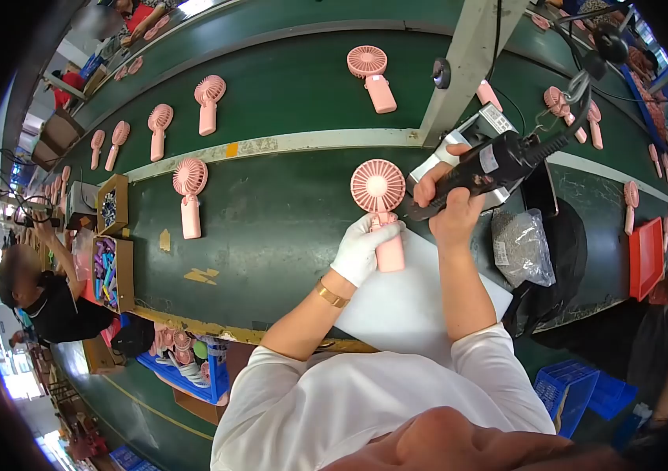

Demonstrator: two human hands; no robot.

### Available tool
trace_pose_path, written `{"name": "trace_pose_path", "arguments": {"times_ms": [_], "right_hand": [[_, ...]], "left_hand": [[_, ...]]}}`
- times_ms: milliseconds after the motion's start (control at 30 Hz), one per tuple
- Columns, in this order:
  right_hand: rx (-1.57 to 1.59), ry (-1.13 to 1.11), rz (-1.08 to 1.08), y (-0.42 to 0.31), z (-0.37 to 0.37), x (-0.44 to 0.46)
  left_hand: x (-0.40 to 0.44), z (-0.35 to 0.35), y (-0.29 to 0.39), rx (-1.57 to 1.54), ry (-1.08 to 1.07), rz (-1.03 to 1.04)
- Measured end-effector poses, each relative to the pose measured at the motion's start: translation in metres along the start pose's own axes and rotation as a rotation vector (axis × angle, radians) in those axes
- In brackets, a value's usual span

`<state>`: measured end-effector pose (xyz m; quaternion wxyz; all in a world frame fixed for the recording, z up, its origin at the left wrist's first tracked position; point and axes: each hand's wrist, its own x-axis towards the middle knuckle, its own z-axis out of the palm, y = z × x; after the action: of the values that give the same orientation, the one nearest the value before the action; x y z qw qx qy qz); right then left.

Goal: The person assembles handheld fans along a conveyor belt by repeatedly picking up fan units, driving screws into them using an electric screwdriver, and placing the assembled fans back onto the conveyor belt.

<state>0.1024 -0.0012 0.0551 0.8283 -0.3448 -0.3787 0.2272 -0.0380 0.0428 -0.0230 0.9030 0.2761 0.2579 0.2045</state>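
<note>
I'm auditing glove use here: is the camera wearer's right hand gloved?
No, the right hand gripping the black tool shows bare fingers, while the left hand holding the pink fan wears a white glove.

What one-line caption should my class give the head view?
Gloved left hand holds a pink fan; bare right hand grips a black tool beside it.

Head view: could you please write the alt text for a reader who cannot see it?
A white-gloved left hand holds a pink handheld fan, while the bare right hand grips a black tool, its tip close to the fan. More pink fans lie on the green belt beyond.
</note>
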Motion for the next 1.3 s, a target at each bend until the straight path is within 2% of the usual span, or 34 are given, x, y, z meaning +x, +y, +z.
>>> {"name": "trace_pose_path", "arguments": {"times_ms": [100,400,533,600,700,733,833,867,967,1033,1133,1233,1300], "right_hand": [[0.017,-0.009,0.030,-0.001,0.004,-0.002],[-0.016,-0.035,0.064,0.015,0.004,-0.007],[-0.086,-0.109,0.134,0.017,0.010,-0.019],[-0.269,-0.247,0.063,0.036,-0.001,-0.029],[-0.613,-0.403,-0.337,0.015,0.021,-0.017],[-0.595,-0.375,-0.394,0.015,0.024,-0.017],[-0.544,-0.336,-0.365,0.015,0.024,-0.016],[-0.573,-0.372,-0.213,0.015,0.019,-0.018],[-0.297,-0.169,0.069,0.027,0.011,-0.028],[-0.273,-0.101,-0.008,0.012,0.003,-0.024],[-0.377,-0.044,-0.319,-0.020,-0.006,-0.002],[-0.447,0.141,-0.202,-0.016,-0.014,0.004],[-0.468,0.113,-0.197,-0.005,-0.023,0.006]], "left_hand": [[-0.001,0.002,0.002,-0.082,-0.011,-0.009],[0.000,-0.001,0.000,-0.069,-0.005,0.007],[0.001,-0.005,-0.001,-0.114,0.021,0.017],[0.002,-0.007,-0.003,-0.145,0.060,0.018],[0.020,-0.028,-0.015,-0.406,0.060,-0.092],[0.016,-0.024,-0.009,-0.327,-0.001,-0.045],[0.008,-0.007,-0.002,-0.327,0.002,0.065],[0.006,-0.003,0.000,-0.308,0.015,0.075],[0.004,0.000,0.001,-0.145,0.065,0.024],[-0.003,0.005,0.003,-0.014,0.051,0.028],[-0.004,0.002,0.003,0.078,-0.014,-0.033],[-0.009,0.010,0.004,0.131,-0.038,-0.022],[-0.009,0.007,0.003,0.206,-0.058,-0.020]]}}
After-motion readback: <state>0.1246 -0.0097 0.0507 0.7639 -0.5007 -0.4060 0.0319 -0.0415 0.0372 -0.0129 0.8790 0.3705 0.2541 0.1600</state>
